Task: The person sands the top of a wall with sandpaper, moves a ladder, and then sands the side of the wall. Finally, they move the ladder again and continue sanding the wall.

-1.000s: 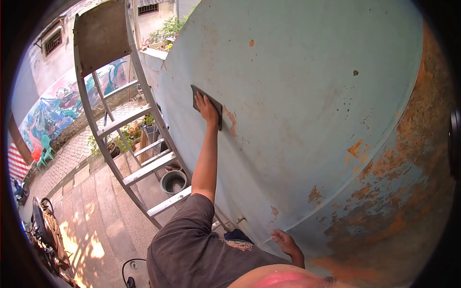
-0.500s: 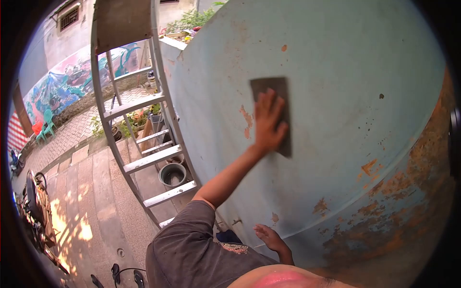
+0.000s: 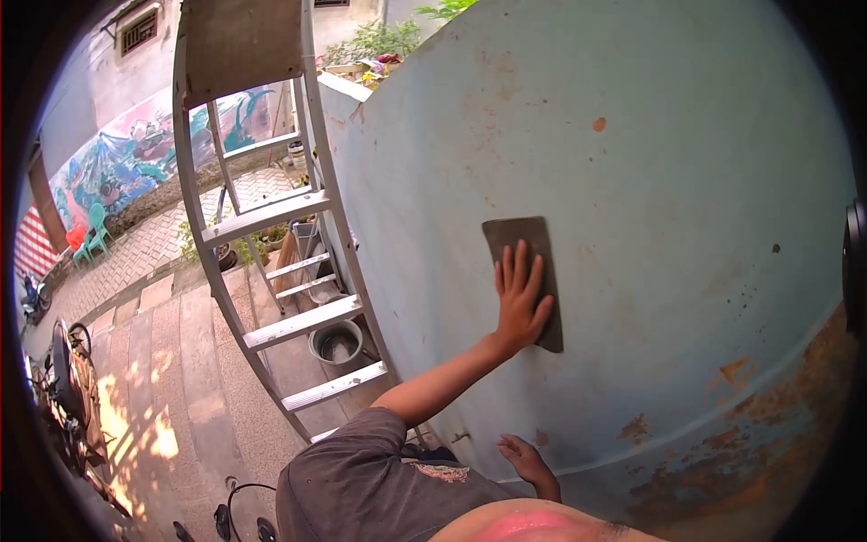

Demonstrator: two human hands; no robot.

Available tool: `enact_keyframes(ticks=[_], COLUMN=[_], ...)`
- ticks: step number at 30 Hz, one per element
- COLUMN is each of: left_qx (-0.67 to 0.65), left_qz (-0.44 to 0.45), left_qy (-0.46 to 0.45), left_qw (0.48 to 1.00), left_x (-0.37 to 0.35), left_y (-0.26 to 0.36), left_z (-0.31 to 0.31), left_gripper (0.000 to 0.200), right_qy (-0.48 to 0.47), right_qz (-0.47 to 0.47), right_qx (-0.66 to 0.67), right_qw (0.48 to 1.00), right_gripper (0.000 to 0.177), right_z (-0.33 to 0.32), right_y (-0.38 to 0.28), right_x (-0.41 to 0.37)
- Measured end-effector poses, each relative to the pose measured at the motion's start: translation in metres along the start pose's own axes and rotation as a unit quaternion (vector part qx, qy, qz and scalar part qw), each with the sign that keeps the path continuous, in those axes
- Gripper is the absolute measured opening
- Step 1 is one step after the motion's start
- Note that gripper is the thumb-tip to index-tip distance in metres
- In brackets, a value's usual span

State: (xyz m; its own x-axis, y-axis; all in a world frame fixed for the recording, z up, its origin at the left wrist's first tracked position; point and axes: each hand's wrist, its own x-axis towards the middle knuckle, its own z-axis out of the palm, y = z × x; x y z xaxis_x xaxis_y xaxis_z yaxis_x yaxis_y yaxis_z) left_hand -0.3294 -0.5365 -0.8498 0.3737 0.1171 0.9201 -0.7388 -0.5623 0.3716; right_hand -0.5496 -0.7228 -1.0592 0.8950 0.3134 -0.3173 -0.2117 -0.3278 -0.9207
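My left hand (image 3: 520, 305) lies flat with fingers spread on a dark, roughly rectangular sheet (image 3: 547, 237), pressing it against the pale blue-green wall (image 3: 668, 235). The sheet's upper part and right edge show past my fingers; its thumb side points right. Lower down, my right hand (image 3: 524, 457) is near the wall with its fingers extended and nothing visible in it. Orange-brown bare spots, such as a small round one (image 3: 599, 125), mark the wall.
An aluminium ladder (image 3: 302, 322) stands close on the left, with a brown board (image 3: 244, 50) at its top. Behind its rungs is a bucket (image 3: 336, 343). Motorbikes (image 3: 68, 370) and a green chair (image 3: 93, 233) are at far left; sandals (image 3: 222, 521) lie below.
My left hand and the sheet have moved down and left along the wall, covering a bare patch seen before. The view has shifted slightly. My right hand remains low by the wall.
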Motion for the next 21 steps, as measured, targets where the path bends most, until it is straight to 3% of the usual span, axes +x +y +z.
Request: enact_keyframes(ticks=[3,6,8,9,11,14,16,18,19,20,21], left_qx=[-0.001,-0.021,-0.053,-0.011,-0.019,-0.048,-0.061,-0.049,-0.036,-0.026,-0.026], left_qz=[0.046,-0.114,-0.222,-0.237,-0.357,-0.304,-0.271,-0.182,-0.093,0.002,-0.007], left_qy=[0.005,0.091,0.172,0.189,0.189,0.194,0.151,0.085,0.035,-0.014,-0.018], left_qw=[0.999,0.989,0.958,0.953,0.915,0.932,0.949,0.978,0.994,1.0,0.999], left_x=[0.033,0.068,0.069,0.051,0.026,0.022,0.019,0.01,0.0,-0.003,0.003], left_y=[-0.041,-0.146,-0.259,-0.345,-0.397,-0.329,-0.218,-0.118,-0.089,-0.074,-0.074], left_z=[-0.012,-0.026,-0.028,-0.02,-0.023,-0.016,-0.014,-0.01,-0.006,-0.005,-0.01], left_gripper=[0.068,0.067,0.057,0.057,0.058,0.059,0.06,0.067,0.069,0.071,0.071], right_qy=[-0.027,-0.033,-0.024,-0.018,-0.004,0.028,0.025,0.012,0.003,-0.009,-0.019], right_qz=[-0.016,-0.03,-0.017,-0.003,0.012,0.04,0.06,0.064,0.078,0.08,0.082], right_qx=[0.008,0.014,0.004,0.01,0.011,-0.002,-0.009,-0.038,-0.036,-0.061,-0.086], right_qw=[0.999,0.999,1.0,1.0,1.0,0.999,0.998,0.997,0.996,0.995,0.993], right_gripper=[0.051,0.052,0.053,0.053,0.055,0.056,0.056,0.054,0.054,0.053,0.052], right_z=[0.016,0.023,0.028,0.029,0.028,0.021,0.017,0.015,0.015,0.014,0.013], right_y=[-0.044,-0.055,-0.053,-0.051,-0.044,-0.028,-0.019,-0.033,-0.041,-0.053,-0.059], right_x=[0.03,0.047,0.046,0.043,0.038,0.036,0.04,0.048,0.054,0.063,0.065])
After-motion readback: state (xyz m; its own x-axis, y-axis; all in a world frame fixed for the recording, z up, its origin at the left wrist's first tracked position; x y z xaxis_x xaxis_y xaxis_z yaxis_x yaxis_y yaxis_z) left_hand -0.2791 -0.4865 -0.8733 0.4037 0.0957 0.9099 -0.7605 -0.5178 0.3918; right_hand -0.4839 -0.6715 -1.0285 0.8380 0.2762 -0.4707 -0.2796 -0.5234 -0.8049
